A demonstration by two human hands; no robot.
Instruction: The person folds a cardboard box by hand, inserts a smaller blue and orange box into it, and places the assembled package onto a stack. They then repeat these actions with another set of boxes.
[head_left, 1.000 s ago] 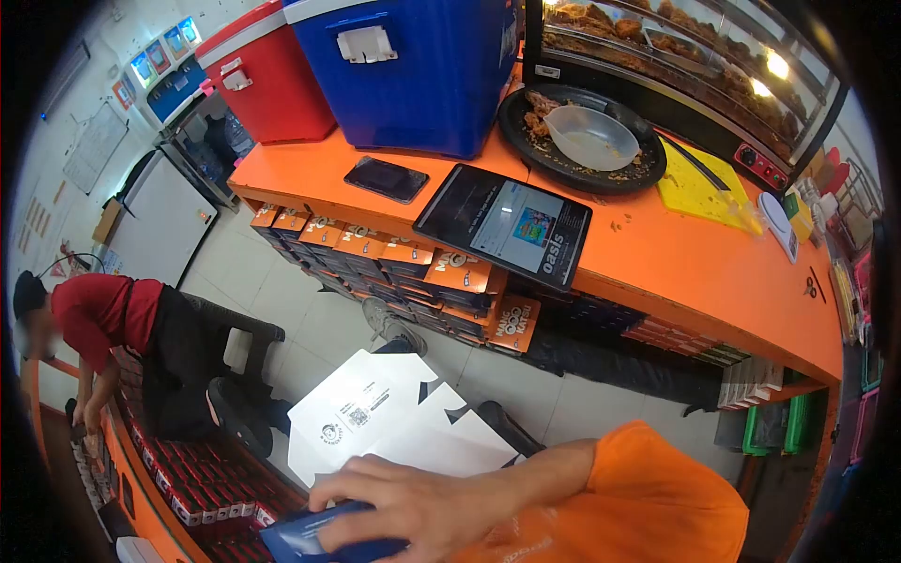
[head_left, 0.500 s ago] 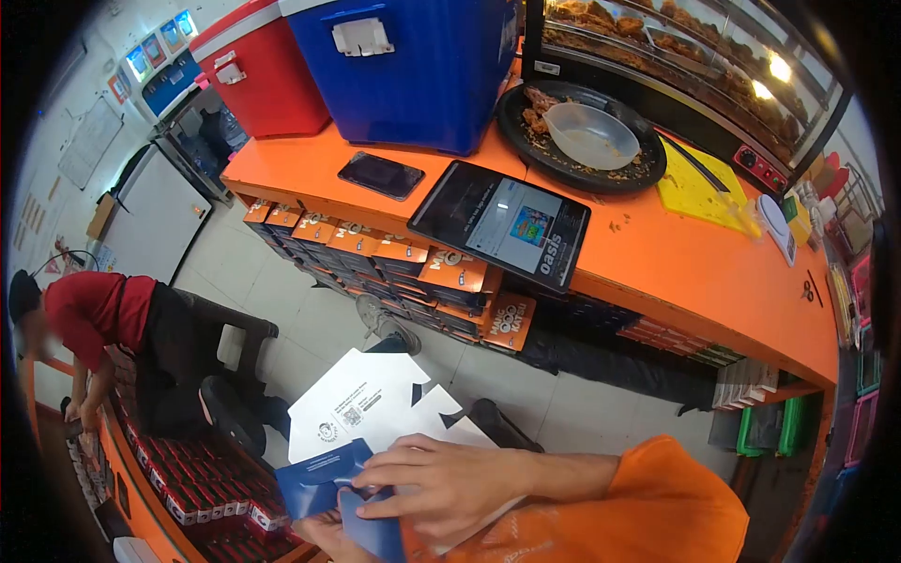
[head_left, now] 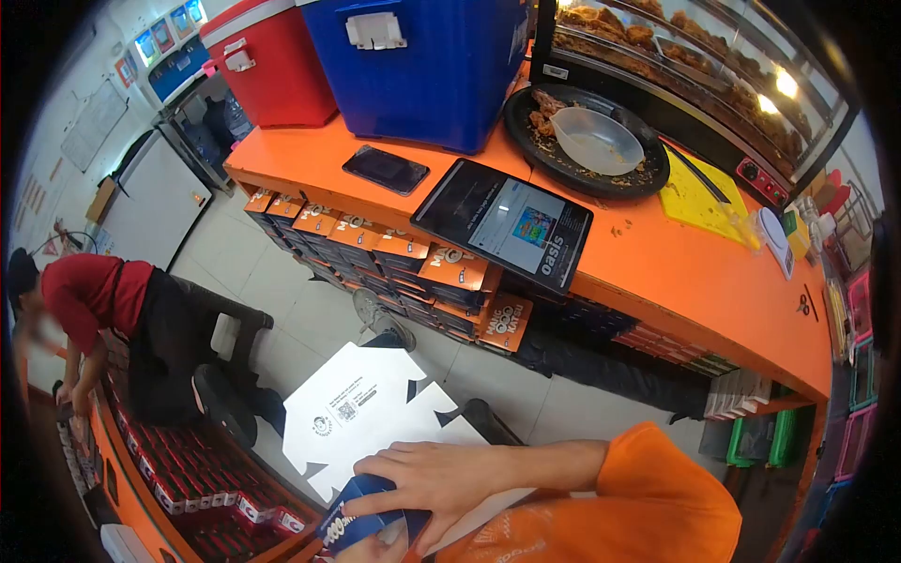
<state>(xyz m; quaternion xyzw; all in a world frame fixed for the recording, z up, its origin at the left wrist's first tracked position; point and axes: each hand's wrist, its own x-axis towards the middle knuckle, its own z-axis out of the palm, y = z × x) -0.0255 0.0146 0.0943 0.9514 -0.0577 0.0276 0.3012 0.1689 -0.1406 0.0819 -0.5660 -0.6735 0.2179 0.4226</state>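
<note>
A dark blue carton (head_left: 350,521) with white lettering is partly folded up at the bottom edge. My right hand (head_left: 427,488) reaches in from the right, its fingers closed over the carton's top. Low at the frame's edge, my left hand (head_left: 383,544) is against the same carton and closed on it, mostly hidden by panels. Behind them a stack or sheet of flat white cardboard (head_left: 375,408), with a printed logo and QR code, lies face up with notched edges; my right hand overlaps its lower part.
On the orange counter (head_left: 676,272) are a tablet (head_left: 507,225), a phone (head_left: 386,170), a black tray (head_left: 526,141), coolers, a yellow board and a food display. Boxes (head_left: 455,267) are stacked beneath. A person in red (head_left: 99,296) bends over shelves at left.
The blue carton has turned and taken a more boxlike shape, with its lettering now showing. My left hand, hidden at first, has come into view. The white cardboard has shifted slightly.
</note>
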